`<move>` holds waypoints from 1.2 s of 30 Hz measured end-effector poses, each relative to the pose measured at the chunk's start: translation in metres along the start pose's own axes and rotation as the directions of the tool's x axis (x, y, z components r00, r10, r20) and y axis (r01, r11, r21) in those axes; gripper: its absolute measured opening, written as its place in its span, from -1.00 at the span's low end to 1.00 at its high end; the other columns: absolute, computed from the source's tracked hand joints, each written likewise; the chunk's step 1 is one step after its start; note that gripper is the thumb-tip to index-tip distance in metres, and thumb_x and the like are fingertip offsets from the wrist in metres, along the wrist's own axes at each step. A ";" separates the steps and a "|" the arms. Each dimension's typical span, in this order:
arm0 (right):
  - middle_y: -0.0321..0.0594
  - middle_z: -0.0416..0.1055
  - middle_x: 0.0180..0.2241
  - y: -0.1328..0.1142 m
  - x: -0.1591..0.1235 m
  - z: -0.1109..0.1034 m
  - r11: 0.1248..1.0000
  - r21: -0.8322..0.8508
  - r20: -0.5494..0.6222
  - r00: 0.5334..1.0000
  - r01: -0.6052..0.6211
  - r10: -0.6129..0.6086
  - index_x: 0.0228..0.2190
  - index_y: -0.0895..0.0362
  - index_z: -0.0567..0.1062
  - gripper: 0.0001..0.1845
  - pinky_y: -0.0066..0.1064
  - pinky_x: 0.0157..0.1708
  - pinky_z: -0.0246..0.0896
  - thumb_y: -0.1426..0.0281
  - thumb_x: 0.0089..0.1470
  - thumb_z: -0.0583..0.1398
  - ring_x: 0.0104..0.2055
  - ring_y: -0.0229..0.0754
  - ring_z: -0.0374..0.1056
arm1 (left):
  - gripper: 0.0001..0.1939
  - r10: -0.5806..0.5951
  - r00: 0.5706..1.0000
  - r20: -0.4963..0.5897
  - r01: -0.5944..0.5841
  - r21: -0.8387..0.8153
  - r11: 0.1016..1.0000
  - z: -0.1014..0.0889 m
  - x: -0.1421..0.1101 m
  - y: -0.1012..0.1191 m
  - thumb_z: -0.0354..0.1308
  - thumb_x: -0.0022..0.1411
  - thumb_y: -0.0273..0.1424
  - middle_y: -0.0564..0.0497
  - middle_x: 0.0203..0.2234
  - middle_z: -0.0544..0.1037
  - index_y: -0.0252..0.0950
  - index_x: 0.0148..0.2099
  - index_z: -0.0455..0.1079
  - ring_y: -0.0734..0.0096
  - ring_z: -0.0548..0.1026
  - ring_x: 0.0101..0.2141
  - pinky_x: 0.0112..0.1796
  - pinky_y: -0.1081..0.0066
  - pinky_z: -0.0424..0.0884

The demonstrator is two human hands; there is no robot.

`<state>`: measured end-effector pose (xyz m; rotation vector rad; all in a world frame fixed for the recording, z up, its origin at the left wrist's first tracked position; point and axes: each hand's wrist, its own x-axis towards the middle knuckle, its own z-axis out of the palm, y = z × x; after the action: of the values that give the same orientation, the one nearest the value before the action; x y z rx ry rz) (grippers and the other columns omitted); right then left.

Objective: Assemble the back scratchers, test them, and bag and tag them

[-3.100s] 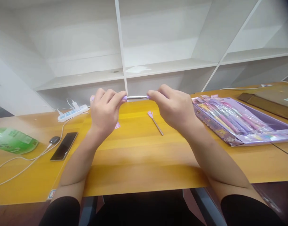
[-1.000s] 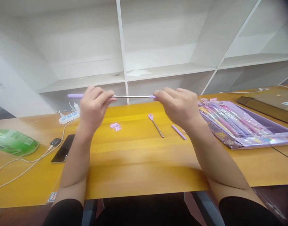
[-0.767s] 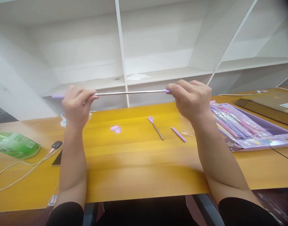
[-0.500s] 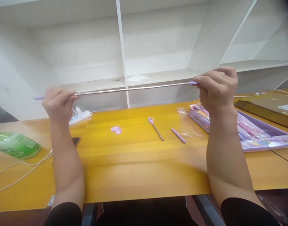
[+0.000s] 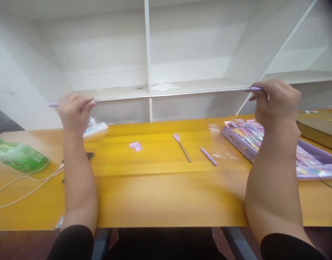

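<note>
A long thin telescopic metal rod (image 5: 168, 95) with purple ends stretches level across the view, above the yellow table (image 5: 160, 191). My left hand (image 5: 73, 110) is closed round its purple handle end at the left. My right hand (image 5: 277, 103) pinches its purple tip at the right. On the table below lie a short rod with a small purple claw head (image 5: 182, 146) and a purple sleeve (image 5: 208, 156).
An open purple box of packaged items (image 5: 277, 144) sits at the right, with a clear plastic wrapper (image 5: 220, 144) beside it. A green pouch (image 5: 19, 157), white cable (image 5: 25, 184), phone (image 5: 88, 156) and power strip (image 5: 97, 128) lie at the left. White shelves stand behind.
My hands have moved far apart, and the rod has drawn out from a short stub to a long span. Both hands have risen a little.
</note>
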<state>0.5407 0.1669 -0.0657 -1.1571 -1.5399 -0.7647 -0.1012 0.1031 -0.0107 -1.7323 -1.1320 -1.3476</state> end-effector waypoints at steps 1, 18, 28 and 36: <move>-0.16 0.63 -0.37 -0.001 0.000 -0.003 0.999 0.033 0.010 1.000 0.009 -0.010 -0.23 0.06 0.66 -0.79 -0.34 -0.15 0.36 0.42 0.32 0.19 -0.31 -0.14 0.55 | -0.24 -0.006 1.000 0.024 0.006 0.018 1.000 -0.001 0.000 0.006 0.03 0.37 0.41 0.02 -0.52 0.44 -0.16 -0.32 0.59 0.26 0.27 -0.35 -0.16 0.16 0.30; 0.02 0.66 -0.10 -0.018 0.005 -0.019 0.993 0.087 0.001 0.997 -0.077 0.077 -0.10 0.06 0.71 -0.75 -0.24 -0.24 0.43 0.45 0.36 0.21 -0.39 -0.18 0.49 | -0.57 0.127 0.987 -0.097 -0.137 -0.103 0.985 -0.025 -0.003 0.011 0.26 0.07 -0.55 0.08 -0.41 0.54 -0.13 -0.01 0.65 0.34 0.41 -0.43 -0.36 0.19 0.31; 0.09 0.54 -0.03 -0.003 0.010 -0.015 0.997 0.029 -0.139 0.988 -0.069 0.072 -0.05 0.05 0.77 -0.71 -0.25 -0.37 0.45 0.44 0.34 0.24 -0.32 -0.15 0.49 | -0.79 0.163 0.986 -0.045 -0.163 0.001 0.987 -0.035 -0.001 0.000 0.24 0.41 -0.25 0.03 -0.32 0.61 -0.15 -0.01 0.64 0.24 0.46 -0.29 -0.09 0.02 0.37; 0.03 0.65 -0.18 0.003 0.006 -0.017 0.990 0.035 -0.155 0.978 -0.134 0.137 -0.13 0.09 0.74 -0.77 -0.23 -0.45 0.38 0.46 0.15 0.37 -0.42 -0.10 0.55 | -0.68 0.092 0.995 -0.032 -0.094 -0.076 0.993 -0.027 0.000 -0.002 0.29 0.44 0.01 -0.02 -0.34 0.57 -0.07 -0.11 0.72 0.17 0.41 -0.24 -0.06 0.02 0.34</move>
<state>0.5497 0.1545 -0.0559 -1.1432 -1.3223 -0.7257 -0.1136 0.0803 -0.0041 -1.7919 -0.9829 -1.3707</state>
